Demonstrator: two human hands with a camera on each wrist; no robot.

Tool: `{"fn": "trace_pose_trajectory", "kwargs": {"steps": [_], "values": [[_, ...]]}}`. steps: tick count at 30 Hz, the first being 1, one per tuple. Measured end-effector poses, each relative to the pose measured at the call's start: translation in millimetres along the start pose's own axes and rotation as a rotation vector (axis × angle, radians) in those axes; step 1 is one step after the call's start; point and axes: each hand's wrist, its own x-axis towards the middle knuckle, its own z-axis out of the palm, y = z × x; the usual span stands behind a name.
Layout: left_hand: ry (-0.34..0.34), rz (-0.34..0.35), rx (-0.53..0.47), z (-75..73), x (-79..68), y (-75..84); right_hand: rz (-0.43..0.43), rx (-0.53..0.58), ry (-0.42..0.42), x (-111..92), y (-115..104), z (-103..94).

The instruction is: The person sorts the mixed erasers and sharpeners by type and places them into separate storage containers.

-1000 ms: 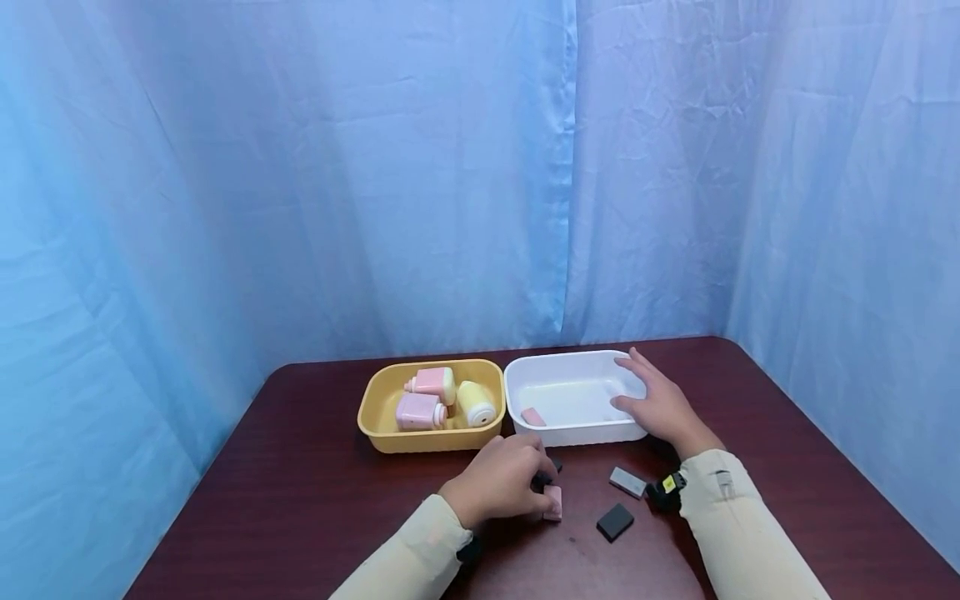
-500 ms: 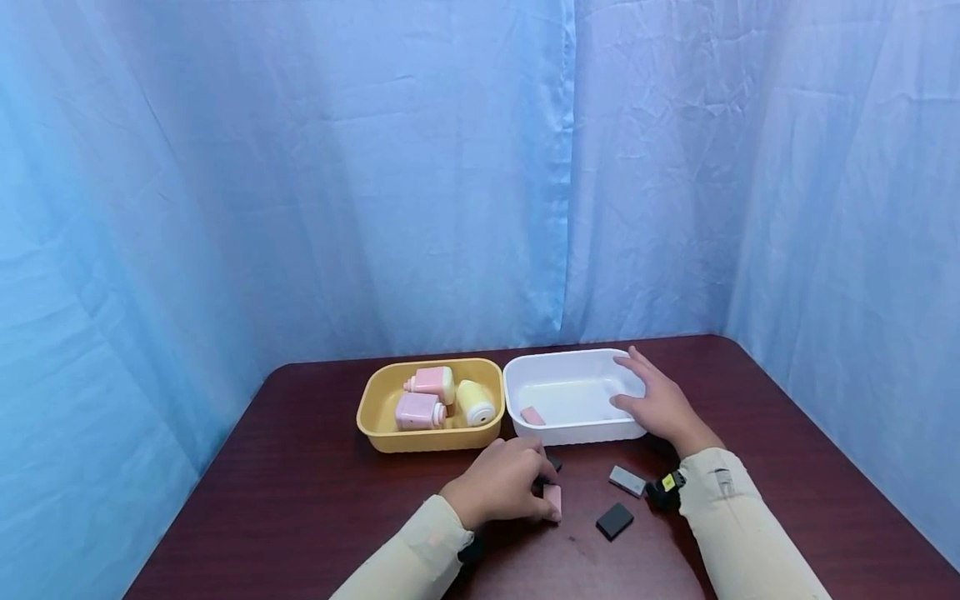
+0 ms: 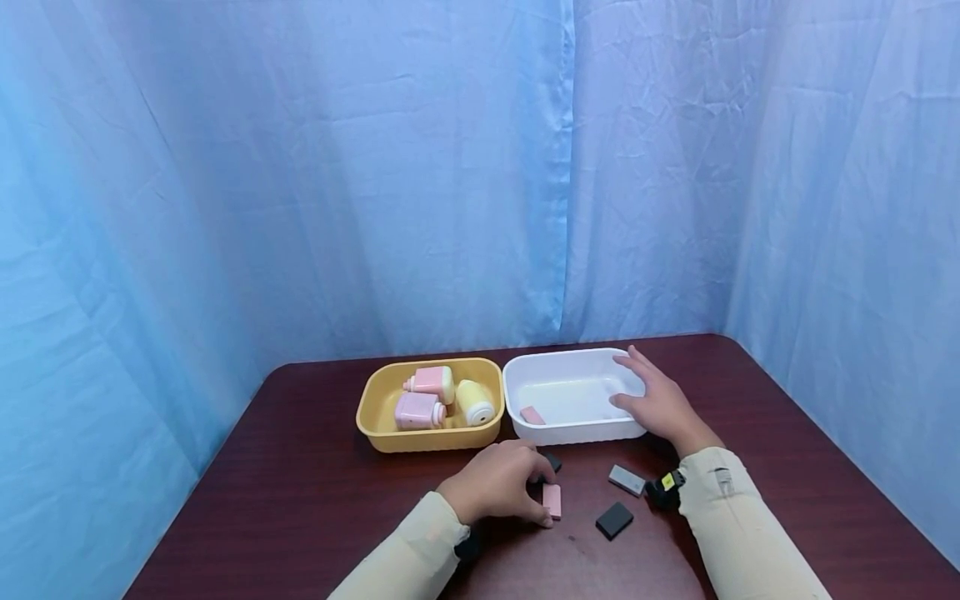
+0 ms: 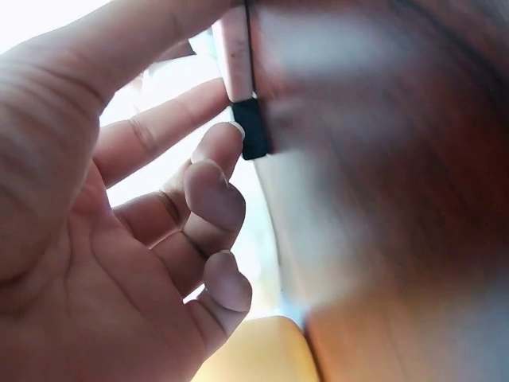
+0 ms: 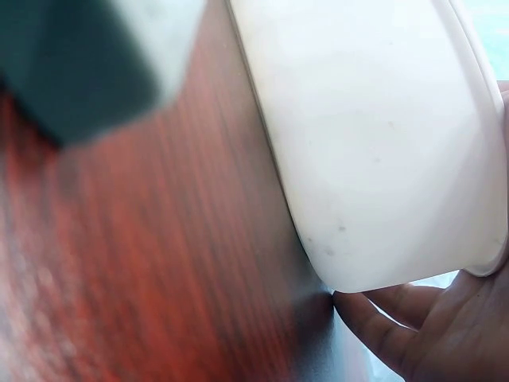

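The left hand (image 3: 501, 482) bent over a pink block (image 3: 553, 501) that lay flat on the tabletop (image 3: 300, 517); its grip spanned the block's two ends, thumb at the near one and forefinger at the far one, in what looked like a light pinch, probably chosen because so low a piece offered little else to hold. A black block (image 3: 553, 461) sat just beyond it, partly hidden by the fingers.

The right hand (image 3: 662, 407) held the right end of the white bin (image 3: 577, 433), its grip astride the rim, likely to keep the light container from sliding. A second pink block (image 3: 532, 415) lay inside, at the front left corner.

A grey block (image 3: 627, 481) and another black block (image 3: 615, 521) were spread between the forearms, within reach of either hand. The yellow bin (image 3: 435, 444), beside the white one, held three bottles (image 3: 418, 412), seemingly grouped by kind.
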Motion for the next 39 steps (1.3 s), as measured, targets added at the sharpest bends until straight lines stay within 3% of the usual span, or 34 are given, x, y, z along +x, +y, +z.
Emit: {"fn": "trace_pose_trajectory", "kwargs": {"steps": [6,12,39], "values": [[-0.036,-0.003,-0.146,1.3,1.5,-13.1,-0.001,0.002,0.001,0.1,-0.4,-0.1],[-0.044,-0.016,-0.207,-0.4,0.8,-16.2,0.001,-0.002,0.005,0.7,-0.2,-0.6],[-0.038,0.035,-0.158,-3.9,-0.5,-9.8,0.015,0.0,0.001,1.6,0.3,1.2]]}}
